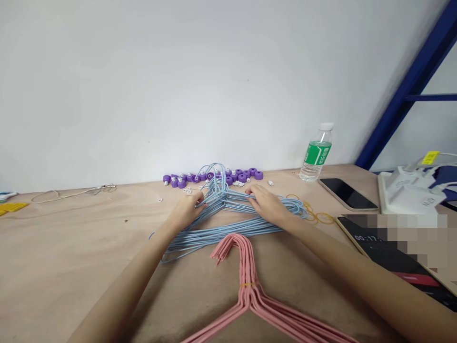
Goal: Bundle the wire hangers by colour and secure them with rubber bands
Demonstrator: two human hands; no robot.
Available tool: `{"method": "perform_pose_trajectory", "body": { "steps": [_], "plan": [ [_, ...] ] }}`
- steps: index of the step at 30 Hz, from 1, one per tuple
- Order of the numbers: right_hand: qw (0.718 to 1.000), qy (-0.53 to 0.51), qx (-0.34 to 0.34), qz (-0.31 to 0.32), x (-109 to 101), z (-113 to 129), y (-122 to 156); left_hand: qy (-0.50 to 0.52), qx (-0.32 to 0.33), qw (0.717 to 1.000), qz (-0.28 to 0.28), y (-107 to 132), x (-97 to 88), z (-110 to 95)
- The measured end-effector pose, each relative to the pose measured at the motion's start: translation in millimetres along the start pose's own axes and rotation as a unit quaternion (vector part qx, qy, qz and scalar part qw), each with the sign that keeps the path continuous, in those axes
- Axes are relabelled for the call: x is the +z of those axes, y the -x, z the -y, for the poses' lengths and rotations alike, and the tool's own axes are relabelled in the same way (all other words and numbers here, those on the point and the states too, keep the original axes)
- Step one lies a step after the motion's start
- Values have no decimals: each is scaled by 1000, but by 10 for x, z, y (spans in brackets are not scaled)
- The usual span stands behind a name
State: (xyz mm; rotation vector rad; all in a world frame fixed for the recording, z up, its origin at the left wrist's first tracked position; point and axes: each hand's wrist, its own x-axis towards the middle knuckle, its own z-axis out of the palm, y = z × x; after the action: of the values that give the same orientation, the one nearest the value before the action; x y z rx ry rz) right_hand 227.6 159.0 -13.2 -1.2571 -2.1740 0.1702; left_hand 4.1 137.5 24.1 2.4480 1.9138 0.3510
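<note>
**Two hands on a stack of blue hangers**

Nearest the camera lie the pink hangers (254,301), a tight bundle flat on the table (64,257). A yellow band (249,284) is wrapped round their necks, and their hooks point away toward the far side.

Just beyond them lies the stack of blue hangers (221,201), also flat, in the middle of the table. Its hooks point at the far wall and its long bars lie close to the pink hooks.

Both hands rest on this blue stack. The left hand (188,208) sits on the left shoulder close to the necks, its fingers curled down and pinching several wires together. The right hand (267,205) lies over the right shoulder, fingers stretched and held together along the wires toward the necks. Whether its thumb hooks underneath is hard to tell from here.

Past the blue hooks, against the wall, a row of purple caps (243,175) stands with small white bits (187,190) scattered just in front.

To the right, a bottle (317,153) with a green label stands upright near the wall. A phone (347,193) lies face up beside it. Loose yellow rubber bands (323,217) lie between the blue stack and a dark tablet (392,257) at the near right edge.

Far left, a thin cable (71,193) trails along the table
</note>
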Motion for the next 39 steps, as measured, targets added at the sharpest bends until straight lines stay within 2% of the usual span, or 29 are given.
{"method": "perform_pose_trajectory", "body": {
  "steps": [8,12,17,26,32,35,39],
  "plan": [
    [999,2,-2,36,-20,-31,-74,4,1,1000,-2,-6,90,-19],
    [999,10,-13,50,-21,-26,-99,7,2,1000,-6,-1,82,-53],
    [999,31,-23,38,-17,-43,-101,11,-6,1000,-17,-5,31,-77],
    [995,81,-17,62,7,-76,-119,-20,5,999,35,-4,26,-133],
    [992,109,5,70,-121,17,-115,-46,-9,999,9,6,-43,-138],
    [990,101,-2,96,-156,82,-93,-48,-18,998,20,-9,-53,-92],
    [987,99,-25,126,-105,121,-62,-45,-25,998,37,-17,-14,-38]
  ]
}}
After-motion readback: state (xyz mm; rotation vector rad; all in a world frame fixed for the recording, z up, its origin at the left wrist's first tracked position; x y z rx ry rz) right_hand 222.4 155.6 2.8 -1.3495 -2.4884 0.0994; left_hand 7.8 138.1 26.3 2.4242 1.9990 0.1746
